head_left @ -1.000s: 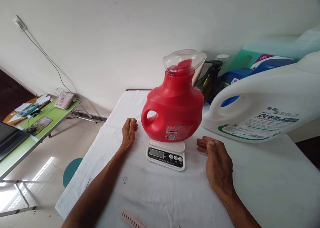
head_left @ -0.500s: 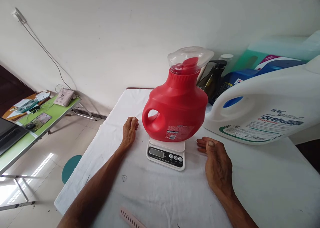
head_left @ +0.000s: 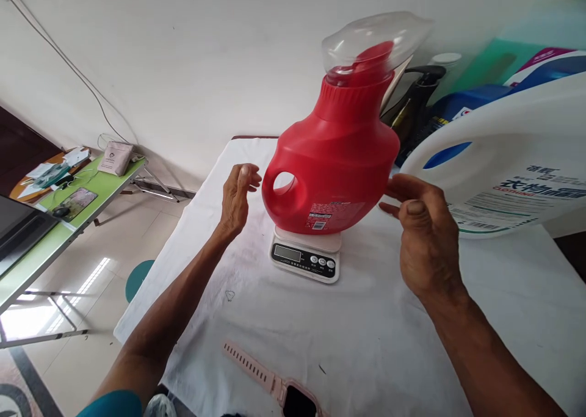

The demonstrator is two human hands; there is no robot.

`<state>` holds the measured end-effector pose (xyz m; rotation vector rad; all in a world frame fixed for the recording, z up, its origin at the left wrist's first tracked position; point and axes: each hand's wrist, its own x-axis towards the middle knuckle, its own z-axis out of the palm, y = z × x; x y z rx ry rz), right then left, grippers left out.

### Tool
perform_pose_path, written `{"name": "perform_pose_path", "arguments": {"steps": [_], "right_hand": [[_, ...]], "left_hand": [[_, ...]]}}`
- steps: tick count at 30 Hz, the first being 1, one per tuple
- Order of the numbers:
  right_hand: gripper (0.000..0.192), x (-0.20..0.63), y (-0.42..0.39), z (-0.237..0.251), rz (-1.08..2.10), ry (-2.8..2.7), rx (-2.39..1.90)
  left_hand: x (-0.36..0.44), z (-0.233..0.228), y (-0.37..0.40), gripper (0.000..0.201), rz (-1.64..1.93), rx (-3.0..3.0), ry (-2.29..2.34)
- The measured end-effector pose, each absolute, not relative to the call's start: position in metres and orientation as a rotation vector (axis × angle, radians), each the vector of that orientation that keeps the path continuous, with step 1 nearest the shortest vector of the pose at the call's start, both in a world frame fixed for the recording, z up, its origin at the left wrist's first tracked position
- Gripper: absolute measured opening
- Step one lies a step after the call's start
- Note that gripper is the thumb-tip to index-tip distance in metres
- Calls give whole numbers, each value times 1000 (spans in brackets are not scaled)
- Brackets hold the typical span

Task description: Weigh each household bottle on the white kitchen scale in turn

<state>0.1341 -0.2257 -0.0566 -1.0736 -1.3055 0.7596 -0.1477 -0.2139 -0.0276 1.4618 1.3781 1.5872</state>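
A red detergent jug [head_left: 336,160] with a clear plastic cap [head_left: 373,38] stands on a small white digital scale [head_left: 306,258] on the white-covered table [head_left: 366,331]. My left hand [head_left: 238,197] is raised off the cloth just left of the jug's handle, fingers apart, holding nothing. My right hand [head_left: 421,234] is lifted at the jug's right side, fingers spread and close to its body; I cannot tell if they touch it.
A large white detergent jug [head_left: 503,166] lies on its side at the right, with dark and blue bottles [head_left: 414,112] behind it. A pink wristwatch [head_left: 274,386] lies at the near table edge. A green folding table [head_left: 59,215] stands at the left.
Both hands have lifted off the cloth and come in toward the sides of the red jug. My view has moved closer and lower.
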Motion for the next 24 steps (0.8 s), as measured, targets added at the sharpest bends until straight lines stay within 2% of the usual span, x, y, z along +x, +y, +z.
{"name": "perform_pose_path", "arguments": {"steps": [6, 18, 24], "right_hand": [[90, 126, -217, -34, 791, -1428, -986], [67, 107, -205, -22, 921, -1460, -902], [73, 102, -202, -25, 945, -1398, -951]], "left_hand": [[-128, -2, -224, 64, 1473, 1606, 1303], [-116, 8, -215, 60, 1402, 1560, 1177], [-110, 15, -211, 63, 1400, 1435, 1221]]}}
